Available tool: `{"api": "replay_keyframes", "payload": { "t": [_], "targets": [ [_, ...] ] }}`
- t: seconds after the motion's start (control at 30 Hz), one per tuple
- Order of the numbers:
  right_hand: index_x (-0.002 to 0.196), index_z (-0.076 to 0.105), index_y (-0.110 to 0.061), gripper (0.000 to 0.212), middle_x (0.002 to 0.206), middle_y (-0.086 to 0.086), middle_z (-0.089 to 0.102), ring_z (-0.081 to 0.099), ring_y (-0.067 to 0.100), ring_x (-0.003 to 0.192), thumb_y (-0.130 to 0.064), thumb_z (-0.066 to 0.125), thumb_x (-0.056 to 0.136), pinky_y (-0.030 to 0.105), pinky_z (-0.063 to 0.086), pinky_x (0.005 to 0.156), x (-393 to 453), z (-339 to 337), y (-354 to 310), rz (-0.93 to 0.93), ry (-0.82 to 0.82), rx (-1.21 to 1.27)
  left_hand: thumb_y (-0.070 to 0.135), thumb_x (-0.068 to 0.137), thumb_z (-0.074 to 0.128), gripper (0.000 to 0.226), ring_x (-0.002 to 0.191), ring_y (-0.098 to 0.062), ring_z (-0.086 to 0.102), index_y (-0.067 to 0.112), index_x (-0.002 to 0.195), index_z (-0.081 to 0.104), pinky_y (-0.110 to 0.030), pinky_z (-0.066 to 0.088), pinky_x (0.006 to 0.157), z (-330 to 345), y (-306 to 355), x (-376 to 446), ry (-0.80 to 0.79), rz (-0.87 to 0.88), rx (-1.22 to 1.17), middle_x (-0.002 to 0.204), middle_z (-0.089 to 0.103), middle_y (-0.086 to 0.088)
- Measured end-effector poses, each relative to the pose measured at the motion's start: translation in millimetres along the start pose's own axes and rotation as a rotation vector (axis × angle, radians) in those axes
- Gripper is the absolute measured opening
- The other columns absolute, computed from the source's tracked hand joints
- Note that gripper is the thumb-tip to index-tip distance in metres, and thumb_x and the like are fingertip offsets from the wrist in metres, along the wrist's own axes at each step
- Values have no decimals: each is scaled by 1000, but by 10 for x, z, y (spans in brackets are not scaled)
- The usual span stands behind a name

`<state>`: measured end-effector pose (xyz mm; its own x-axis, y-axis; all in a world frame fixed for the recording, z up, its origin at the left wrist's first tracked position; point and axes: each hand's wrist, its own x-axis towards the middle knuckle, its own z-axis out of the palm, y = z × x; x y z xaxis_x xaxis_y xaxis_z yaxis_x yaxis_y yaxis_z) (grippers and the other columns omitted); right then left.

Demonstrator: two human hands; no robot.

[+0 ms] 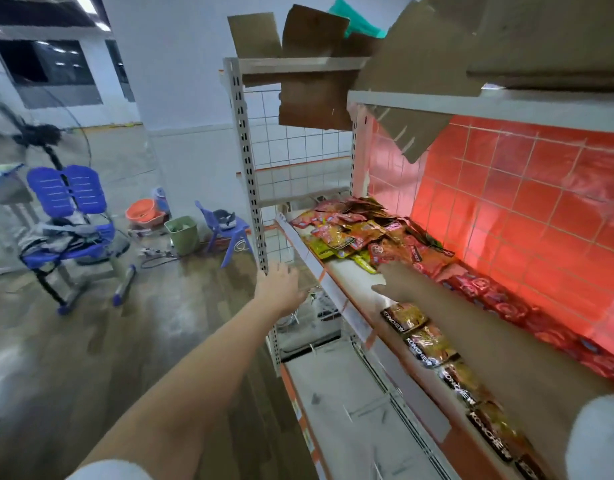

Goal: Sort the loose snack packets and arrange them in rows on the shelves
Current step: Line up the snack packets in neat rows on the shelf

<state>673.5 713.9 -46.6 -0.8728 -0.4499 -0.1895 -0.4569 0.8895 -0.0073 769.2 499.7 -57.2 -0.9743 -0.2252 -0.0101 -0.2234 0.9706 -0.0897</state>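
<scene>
A loose heap of snack packets (361, 233), red, yellow and brown, lies at the far end of the middle shelf (354, 271). A row of brown and yellow packets (447, 362) runs along the shelf's front, and a row of red packets (499, 299) along the back by the red tiled panel. My right hand (399, 282) reaches over the shelf, fingers extended, just short of the heap and holding nothing. In front of the shelf's edge my left hand (281, 285) hovers open in the air, near the white upright post (250, 174).
Cardboard sheets (319, 67) hang over the top shelf. The lower shelf (336, 410) is mostly bare. On the floor to the left stand blue chairs (69, 209), an orange basin (142, 211), a green bin (182, 233) and a fan.
</scene>
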Motion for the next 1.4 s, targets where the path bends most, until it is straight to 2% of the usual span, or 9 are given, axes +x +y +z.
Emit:
{"api": "replay_keyframes", "payload": {
  "t": [0.27,0.4,0.57,0.7,0.9,1.0,1.1,1.23,1.4],
  "targets": [
    [135,41,-13,44,128,10,47,48,24,110,-3,43,92,31,41,82,747,12,450,137,49,84,48,94,42,52,129,-31,37,12,133,42,-45,36,100,3,163,1324,46,156,-98,140,42,-11],
    [138,40,-18,61,135,8,46,50,25,118,-16,67,83,29,41,94,1089,-26,584,198,7,216,47,94,40,56,128,-34,39,9,136,40,-43,37,100,35,103,1957,60,181,-209,140,42,-14],
    [145,29,-24,76,146,6,32,33,26,130,-25,70,81,32,31,107,1362,-59,646,254,18,173,55,89,49,71,130,-34,40,4,137,38,-42,37,103,113,-18,2579,-59,230,-253,141,43,-18],
    [135,38,-24,79,139,2,35,30,23,123,-38,79,69,34,36,99,1426,-127,674,341,-74,143,61,83,56,59,109,-28,54,7,106,57,-33,44,83,163,-60,2875,-107,274,-315,118,59,-13],
    [104,37,-24,64,105,0,49,40,16,94,-40,83,63,32,30,75,1422,-128,549,501,21,307,63,73,67,64,87,-21,55,9,105,53,-32,47,74,262,-124,3053,-159,277,-450,103,60,-6],
    [127,41,-19,69,119,2,57,53,20,102,-27,80,71,28,40,79,1384,-43,524,521,128,547,62,70,70,70,91,-22,56,7,112,54,-31,43,69,254,-169,3030,-171,232,-528,107,59,-8],
    [132,46,-15,59,119,-2,57,54,16,101,-22,74,80,14,40,70,1272,-16,476,626,320,804,61,70,70,58,83,-22,60,10,97,61,-34,48,68,214,-222,2956,-77,213,-588,100,64,-8],
    [116,57,-13,37,103,5,63,58,15,78,-22,70,83,22,46,59,1123,16,440,706,593,1256,43,79,72,47,85,-16,54,18,115,55,-30,42,71,122,-242,2756,-55,212,-828,102,59,1],
    [106,62,-10,22,97,7,69,66,23,83,-7,66,84,39,52,84,975,140,298,645,638,1599,21,79,75,30,85,-20,66,25,102,55,-27,53,65,75,-169,2610,-227,186,-1300,104,65,-4]
  ]
}}
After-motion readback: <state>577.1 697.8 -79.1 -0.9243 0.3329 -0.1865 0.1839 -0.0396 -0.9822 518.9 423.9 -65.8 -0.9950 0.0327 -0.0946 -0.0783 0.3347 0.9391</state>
